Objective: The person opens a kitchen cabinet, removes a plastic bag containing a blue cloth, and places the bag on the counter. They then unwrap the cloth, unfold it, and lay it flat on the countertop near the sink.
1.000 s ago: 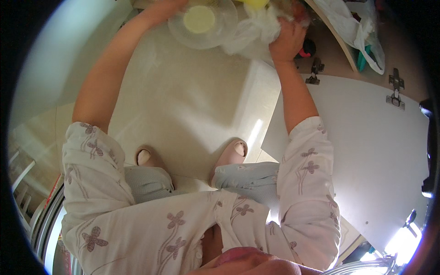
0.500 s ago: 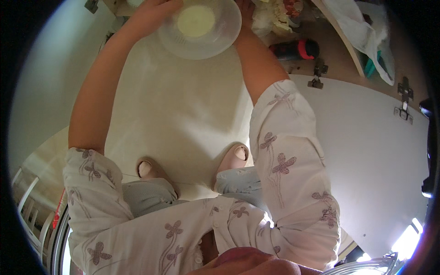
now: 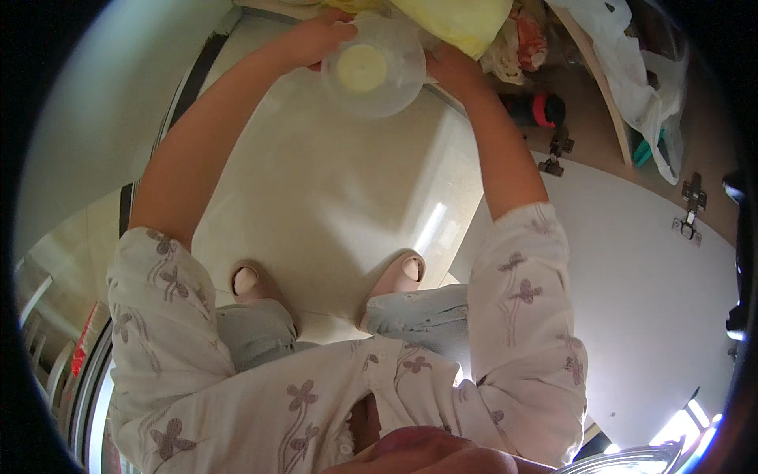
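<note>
A translucent plastic bowl [image 3: 399, 83] with a pale yellow round base or content [image 3: 362, 68] is at the top middle, above the tiled floor [image 3: 332, 189]. My left hand [image 3: 324, 39] is closed on the bowl's left side, thumb over the rim. My right hand [image 3: 450, 67] is at the bowl's right, just under a yellow plastic bag [image 3: 454, 20]; its fingertips are hidden, so what it grips is unclear. Crumpled bags with something red [image 3: 527, 39] lie right of the yellow bag.
An open cupboard holds a black-and-red bottle [image 3: 537, 109] and a hanging white bag [image 3: 659, 118] by a wooden panel [image 3: 600, 79]. Its white door [image 3: 616, 292] swings out on metal hinges [image 3: 687, 205]. A pale upright panel [image 3: 95, 118] stands at left.
Since half a second ago the bowl and both hands have moved right, the bowl also slightly nearer me. The yellow bag now shows more fully above my right hand.
</note>
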Demonstrator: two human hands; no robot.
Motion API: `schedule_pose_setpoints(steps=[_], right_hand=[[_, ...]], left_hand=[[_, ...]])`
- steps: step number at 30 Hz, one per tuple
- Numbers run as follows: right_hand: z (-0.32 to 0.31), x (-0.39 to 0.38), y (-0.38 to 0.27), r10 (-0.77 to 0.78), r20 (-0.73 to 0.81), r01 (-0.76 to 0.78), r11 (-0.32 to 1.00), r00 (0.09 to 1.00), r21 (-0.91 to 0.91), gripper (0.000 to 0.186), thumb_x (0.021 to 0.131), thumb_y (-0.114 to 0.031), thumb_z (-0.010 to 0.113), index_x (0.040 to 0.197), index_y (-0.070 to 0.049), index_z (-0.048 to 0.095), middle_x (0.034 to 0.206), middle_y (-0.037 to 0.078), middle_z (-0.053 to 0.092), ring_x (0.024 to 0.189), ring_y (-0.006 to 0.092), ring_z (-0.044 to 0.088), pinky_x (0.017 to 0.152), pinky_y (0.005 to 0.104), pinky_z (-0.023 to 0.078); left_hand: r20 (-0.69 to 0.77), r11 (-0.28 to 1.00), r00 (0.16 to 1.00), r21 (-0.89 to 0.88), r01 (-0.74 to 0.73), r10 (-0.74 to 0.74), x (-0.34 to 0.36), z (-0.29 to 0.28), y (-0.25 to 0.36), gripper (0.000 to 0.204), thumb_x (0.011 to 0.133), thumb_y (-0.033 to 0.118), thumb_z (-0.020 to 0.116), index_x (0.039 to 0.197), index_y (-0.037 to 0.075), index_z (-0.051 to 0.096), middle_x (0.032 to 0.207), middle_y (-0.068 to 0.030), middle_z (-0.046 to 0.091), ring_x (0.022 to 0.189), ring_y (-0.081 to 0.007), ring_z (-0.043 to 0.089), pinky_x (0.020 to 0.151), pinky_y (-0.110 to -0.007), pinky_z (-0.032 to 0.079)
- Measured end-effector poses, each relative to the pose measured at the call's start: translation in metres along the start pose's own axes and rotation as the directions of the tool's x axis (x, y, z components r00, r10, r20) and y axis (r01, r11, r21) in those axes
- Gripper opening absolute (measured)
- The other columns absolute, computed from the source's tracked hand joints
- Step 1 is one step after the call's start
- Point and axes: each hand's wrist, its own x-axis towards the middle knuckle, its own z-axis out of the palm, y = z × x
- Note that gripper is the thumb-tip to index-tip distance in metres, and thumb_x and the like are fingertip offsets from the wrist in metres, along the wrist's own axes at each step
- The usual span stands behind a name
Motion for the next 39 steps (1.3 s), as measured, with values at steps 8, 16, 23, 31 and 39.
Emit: schedule_pose_setpoints(steps=[8, 16, 23, 31, 39], right_hand=[[-0.082, -0.077, -0.099, 0.477, -0.015, -0.276, 0.535, 0.879, 0.799, 0.051, 0.083, -0.010, 0.062, 0.131, -0.006, 0.043, 0.117, 0.017, 0.053, 0.095, 0.0246, 0.059, 0.069, 0.0377, 0.050], [-0.124, -0.087, -0.069, 0.669, 0.302, -0.425, 0.023, 0.679, 0.905, 0.044, 0.089, -0.012, 0.045, 0.131, -0.011, 0.035, 0.116, 0.016, 0.054, 0.072, 0.0229, 0.061, 0.051, 0.0330, 0.050], [-0.145, -0.035, -0.012, 0.923, 0.299, -0.246, -0.239, 0.242, 0.939, 0.035, 0.093, -0.017, 0.037, 0.127, -0.011, 0.040, 0.120, 0.016, 0.054, 0.077, 0.0285, 0.056, 0.059, 0.0358, 0.046], [-0.128, 0.085, 0.039, 0.924, 0.275, 0.021, -0.291, 0.265, 0.957, 0.039, 0.097, -0.023, 0.039, 0.133, -0.010, 0.043, 0.125, 0.016, 0.050, 0.106, 0.0339, 0.051, 0.082, 0.0437, 0.046], [-0.104, 0.118, 0.052, 0.943, 0.103, -0.181, -0.047, 0.317, 0.982, 0.041, 0.094, -0.019, 0.047, 0.133, -0.009, 0.044, 0.126, 0.019, 0.049, 0.110, 0.0362, 0.049, 0.087, 0.0456, 0.043]], left_hand=[[0.171, 0.919, 0.933, -0.299, -0.257, 0.317, 0.034, 0.015, -0.044, 0.042, 0.096, 0.032, 0.052, 0.127, 0.005, 0.051, 0.100, -0.0058, 0.057, 0.088, -0.0148, 0.056, 0.073, -0.032, 0.048], [-0.553, 0.728, 0.654, -0.118, -0.675, 0.517, -0.002, 0.068, 0.006, 0.050, 0.084, 0.038, 0.067, 0.119, 0.005, 0.053, 0.116, -0.0106, 0.050, 0.106, -0.0236, 0.053, 0.088, -0.036, 0.045], [-0.360, 0.609, 0.590, 0.735, -0.298, 0.723, -0.027, 0.055, 0.036, 0.102, 0.062, 0.042, 0.083, 0.146, 0.020, 0.030, 0.151, -0.0160, 0.028, 0.140, -0.0393, 0.022, 0.104, -0.069, 0.020], [-0.037, 0.306, 0.739, 0.923, -0.233, 0.673, 0.020, 0.078, 0.020, 0.084, 0.072, 0.043, 0.073, 0.145, 0.028, 0.035, 0.154, -0.0078, 0.027, 0.142, -0.0364, 0.022, 0.102, -0.075, 0.021], [-0.269, 0.464, 0.640, 0.872, -0.156, 0.720, 0.086, 0.092, 0.017, 0.028, 0.088, 0.027, 0.050, 0.113, 0.026, 0.064, 0.140, -0.0040, 0.046, 0.133, -0.0317, 0.037, 0.097, -0.076, 0.028]])
